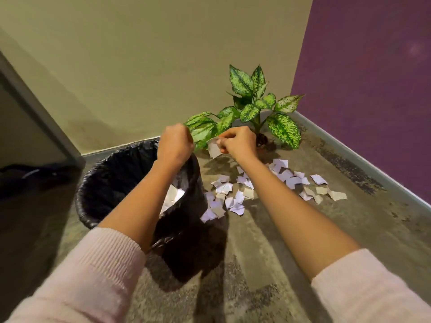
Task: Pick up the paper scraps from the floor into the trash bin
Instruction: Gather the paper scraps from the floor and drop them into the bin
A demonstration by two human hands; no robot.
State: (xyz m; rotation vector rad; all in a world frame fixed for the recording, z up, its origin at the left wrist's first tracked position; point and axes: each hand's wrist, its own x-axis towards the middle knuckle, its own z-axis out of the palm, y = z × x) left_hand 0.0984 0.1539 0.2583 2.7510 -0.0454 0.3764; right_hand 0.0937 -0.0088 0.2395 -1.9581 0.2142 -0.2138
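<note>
My right hand pinches one scrap by its top edge; my left hand, curled tight, grips the bag. Other scraps lie on the floor beside the bin. They look light and limp, so pinch edges.

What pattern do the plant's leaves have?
Green leaves speckled with pale cream blotches, seen in the head view.

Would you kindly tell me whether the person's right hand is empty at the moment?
No, the right hand pinches a small torn white paper scrap by its upper edge.
</note>
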